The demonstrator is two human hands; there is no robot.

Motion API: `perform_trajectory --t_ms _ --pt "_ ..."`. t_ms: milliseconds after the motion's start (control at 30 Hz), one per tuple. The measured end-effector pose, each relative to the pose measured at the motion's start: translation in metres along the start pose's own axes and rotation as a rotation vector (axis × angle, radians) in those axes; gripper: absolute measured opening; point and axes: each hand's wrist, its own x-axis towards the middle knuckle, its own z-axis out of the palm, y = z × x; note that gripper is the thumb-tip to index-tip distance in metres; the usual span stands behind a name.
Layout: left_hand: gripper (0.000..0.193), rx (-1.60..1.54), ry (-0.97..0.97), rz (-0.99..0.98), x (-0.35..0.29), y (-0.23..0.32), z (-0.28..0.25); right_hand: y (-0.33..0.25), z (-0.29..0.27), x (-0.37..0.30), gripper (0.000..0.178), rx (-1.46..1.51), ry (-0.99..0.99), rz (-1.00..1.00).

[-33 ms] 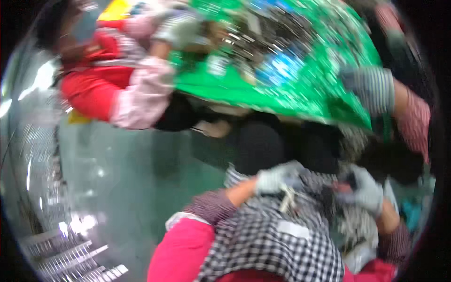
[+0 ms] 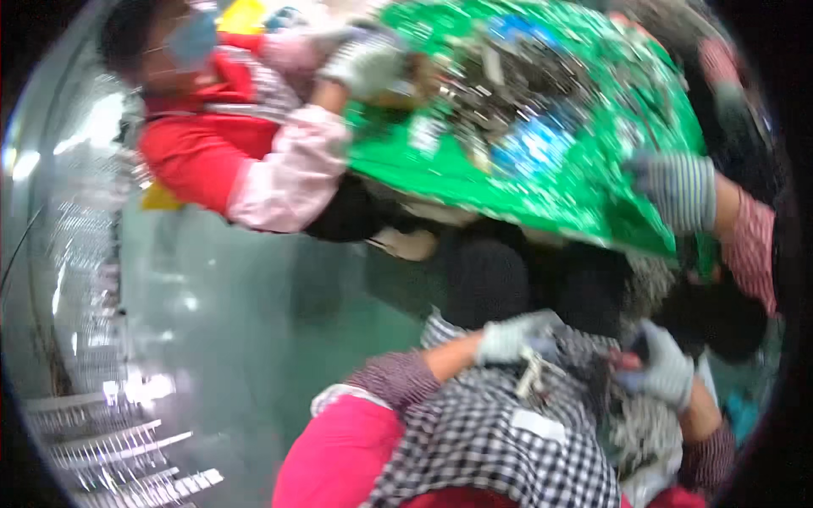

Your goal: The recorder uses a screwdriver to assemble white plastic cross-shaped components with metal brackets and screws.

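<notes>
Both my hands wear pale grey gloves and are over my lap, on a black-and-white checked apron (image 2: 474,423). My left hand (image 2: 518,337) has its fingers curled in, and a whitish strip-like piece (image 2: 532,377) hangs just below them. My right hand (image 2: 665,368) is bent inward, fingers closed, with a small reddish patch (image 2: 627,361) at its fingertips. Dark material (image 2: 589,360) lies between the two hands. Motion blur hides what exactly either hand grips.
Ahead stands a green-covered table (image 2: 406,165) heaped with dark scraps (image 2: 550,80) and a shiny blue bag (image 2: 533,146). A co-worker in red (image 2: 199,161) works at its left. Another person's striped-gloved hand (image 2: 677,188) rests at its right. Pale stringy material (image 2: 645,427) lies beside my right forearm.
The whole view has shifted, so the table and the people appear slightly lower and further right. My hands keep much the same pose over the lap.
</notes>
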Motion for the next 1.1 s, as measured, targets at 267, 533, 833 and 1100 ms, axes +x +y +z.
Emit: perform_trajectory --t_ms 267,533,833,1100 --pt "0.054 -0.785 -0.128 -0.583 0.007 0.037 -0.009 -0.006 0.014 -0.02 0.037 -0.707 0.214 -0.454" --pt "0.051 -0.832 0.004 -0.513 0.003 0.046 -0.036 -0.025 0.0 0.0 0.03 -0.902 0.222 -0.653" --pt "0.062 -0.756 -0.027 -0.675 0.013 0.054 -0.029 -0.028 0.008 -0.007 0.024 -0.825 0.2 -0.567" --pt "0.051 -0.749 -0.023 -0.696 0.01 0.048 -0.026 -0.028 0.007 0.006 0.025 0.159 0.009 0.211"
